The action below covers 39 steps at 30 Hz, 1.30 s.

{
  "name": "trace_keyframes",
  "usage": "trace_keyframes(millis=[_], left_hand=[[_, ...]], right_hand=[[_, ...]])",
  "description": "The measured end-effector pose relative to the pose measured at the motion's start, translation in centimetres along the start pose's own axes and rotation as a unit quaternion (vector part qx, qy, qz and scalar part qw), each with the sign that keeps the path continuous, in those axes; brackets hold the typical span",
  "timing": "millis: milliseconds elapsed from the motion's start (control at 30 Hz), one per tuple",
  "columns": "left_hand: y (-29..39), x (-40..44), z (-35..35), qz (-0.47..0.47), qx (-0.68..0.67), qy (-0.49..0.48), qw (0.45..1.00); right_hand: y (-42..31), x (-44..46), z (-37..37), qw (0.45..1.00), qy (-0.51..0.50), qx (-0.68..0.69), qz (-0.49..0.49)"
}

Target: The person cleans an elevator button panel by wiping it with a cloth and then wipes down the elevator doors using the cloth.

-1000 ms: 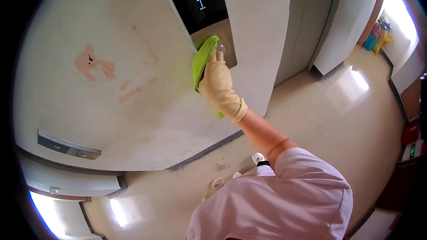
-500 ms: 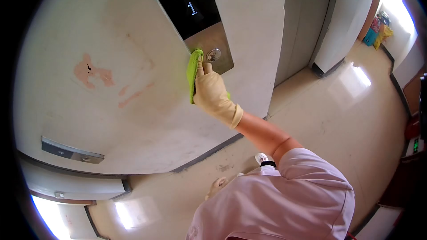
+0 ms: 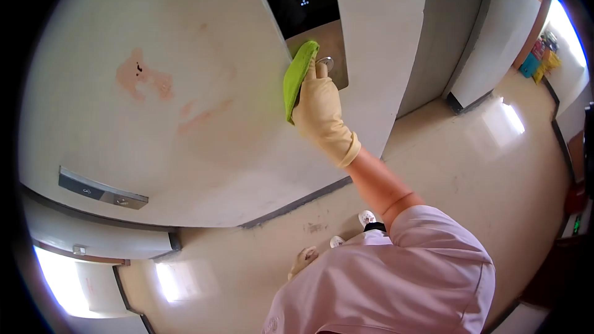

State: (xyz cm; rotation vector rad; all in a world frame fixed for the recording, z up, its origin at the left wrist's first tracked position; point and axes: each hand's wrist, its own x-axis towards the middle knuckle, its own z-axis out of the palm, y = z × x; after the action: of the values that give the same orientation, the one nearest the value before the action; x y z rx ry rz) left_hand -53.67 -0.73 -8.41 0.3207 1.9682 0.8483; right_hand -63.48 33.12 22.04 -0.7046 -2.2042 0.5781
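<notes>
My right hand (image 3: pixel 323 105), in a cream rubber glove, holds a green cloth (image 3: pixel 299 80) against the lower left edge of an elevator call panel (image 3: pixel 307 0). The cloth is folded, part on the metal and part over the wall beside it. My fingertips partly cover the round button (image 3: pixel 328 62) on the panel's steel lower section. White lit dots show on its black display. Low beside my body hangs my left hand (image 3: pixel 303 260), also gloved, with its fingers curled; what is in it, if anything, I cannot make out.
Pinkish patches (image 3: pixel 139 74) mark the pale wall. Lower on it is a second, horizontal metal panel (image 3: pixel 103 188). A grey elevator door (image 3: pixel 442 37) stands to the right. Shiny tiles (image 3: pixel 458 173) cover the floor. Bags and a blue container (image 3: pixel 530 65) sit at the far right.
My right hand and the cloth have slid slightly up the panel, and the fingers now overlap the button. The whole view has shifted, so the panel sits higher and farther right.
</notes>
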Motion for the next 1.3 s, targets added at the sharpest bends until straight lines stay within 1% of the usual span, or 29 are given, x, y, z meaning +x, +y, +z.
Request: trace_keyframes(millis=[67, 100, 167, 200, 267, 300, 333, 400, 433, 500, 533, 567, 600, 633, 700, 733, 800, 833, 867, 900, 933, 1000, 1033, 1067, 1100, 1133, 1233, 1267, 1300], left_hand=[[-0.3, -0.2, 0.4, -0.002, -0.004, -0.003, 1.0], [-0.3, -0.2, 0.4, -0.003, -0.006, -0.005, 1.0], [-0.3, 0.0, 0.5, 0.0, -0.006, -0.009, 1.0], [-0.3, 0.1, 0.5, 0.002, -0.004, -0.01, 1.0], [-0.1, 0.4, 0.5, 0.003, -0.003, -0.01, 1.0], [0.0, 0.5, 0.5, 0.006, -0.001, -0.012, 1.0], [0.1, 0.5, 0.4, 0.007, 0.0, -0.014, 1.0], [0.5, 0.9, 0.3, 0.014, 0.005, -0.02, 1.0], [0.9, 1.2, 0.2, 0.022, 0.009, -0.021, 1.0], [1.7, 1.4, 0.0, 0.027, 0.013, -0.019, 0.999], [2.0, 1.3, 0.0, 0.021, 0.01, -0.014, 1.0], [2.4, 1.1, 0.0, 0.014, 0.008, -0.008, 1.0], [2.9, 1.5, -0.5, 0.007, 0.005, 0.008, 1.0], [3.0, 1.9, -0.6, 0.009, 0.003, 0.011, 1.0], [2.0, 2.1, -0.5, 0.028, 0.003, -0.018, 0.999], [1.6, 2.4, -0.4, 0.023, 0.003, -0.021, 0.999], [0.2, 2.6, 0.2, 0.016, 0.036, -0.028, 0.999], [-0.3, 2.7, 0.3, 0.014, 0.036, -0.028, 0.999], [-0.5, 3.1, 0.4, -0.005, -0.027, -0.033, 0.999], [-0.9, 3.4, 0.4, -0.025, -0.089, -0.036, 0.995], [-1.7, 3.7, 0.5, -0.023, -0.087, -0.034, 0.995], [-1.9, 4.1, 0.6, 0.006, -0.141, -0.026, 0.99], [-1.8, 3.9, 0.5, 0.004, -0.142, -0.026, 0.99], [-1.6, 3.6, 0.2, 0.024, -0.07, -0.027, 0.997], [-0.6, 3.1, -0.1, 0.045, 0.003, -0.028, 0.999], [0.4, 2.7, 0.0, 0.043, 0.001, -0.029, 0.999], [3.9, 0.7, -0.1, 0.004, -0.026, -0.01, 1.0], [5.9, 0.1, -0.5, 0.027, -0.063, 0.002, 0.998], [7.9, -0.3, -0.8, 0.052, -0.1, 0.015, 0.994]], right_hand=[[-0.2, -0.2, -0.3, 0.997, -0.021, 0.062, 0.027], [-0.2, -0.7, -0.1, 0.998, -0.023, 0.059, 0.024], [0.3, -2.3, 0.7, 0.994, -0.073, 0.076, 0.021], [1.5, -3.3, 1.6, 0.995, -0.069, 0.075, 0.022], [4.7, -5.4, 2.9, 0.991, -0.034, 0.107, -0.076], [5.4, -6.0, 2.5, 0.99, -0.046, 0.128, -0.049], [6.1, -6.2, 2.1, 0.99, -0.047, 0.124, -0.045], [7.2, -6.0, 1.5, 0.992, -0.027, 0.089, -0.082], [7.5, -5.5, 1.3, 0.993, -0.028, 0.086, -0.081], [7.6, -4.3, 1.2, 0.992, -0.025, -0.014, -0.124], [8.7, -4.6, 1.9, 0.992, -0.029, -0.014, -0.125], [10.5, -5.0, 3.3, 0.987, -0.002, -0.041, -0.156], [10.2, -4.3, 3.3, 0.979, 0.03, -0.065, -0.19], [10.0, -3.7, 3.3, 0.979, 0.031, -0.064, -0.194], [8.7, -3.2, 2.6, 0.983, -0.021, -0.09, -0.156], [7.9, -2.6, 2.0, 0.984, -0.025, -0.09, -0.153], [6.9, -1.9, 1.3, 0.977, 0.003, -0.09, -0.194], [7.2, -2.1, 1.4, 0.976, -0.005, -0.109, -0.188], [7.9, -2.4, 1.6, 0.976, -0.002, -0.11, -0.19], [8.7, -3.3, 2.0, 0.978, -0.034, -0.102, -0.181], [8.9, -3.9, 2.2, 0.978, -0.067, -0.094, -0.172], [8.7, -3.8, 2.9, 0.977, -0.048, -0.1, -0.183], [8.4, -4.0, 3.2, 0.975, -0.035, -0.107, -0.19], [8.3, -4.2, 3.5, 0.976, -0.038, -0.107, -0.188], [7.9, -4.2, 3.5, 0.978, -0.034, -0.104, -0.179], [7.7, -4.3, 3.4, 0.98, -0.03, -0.101, -0.171], [7.1, -4.5, 3.1, 0.986, -0.025, -0.063, -0.154], [6.9, -4.7, 2.7, 0.986, -0.028, -0.064, -0.151], [6.7, -5.0, 2.2, 0.99, -0.059, 0.018, -0.13]])
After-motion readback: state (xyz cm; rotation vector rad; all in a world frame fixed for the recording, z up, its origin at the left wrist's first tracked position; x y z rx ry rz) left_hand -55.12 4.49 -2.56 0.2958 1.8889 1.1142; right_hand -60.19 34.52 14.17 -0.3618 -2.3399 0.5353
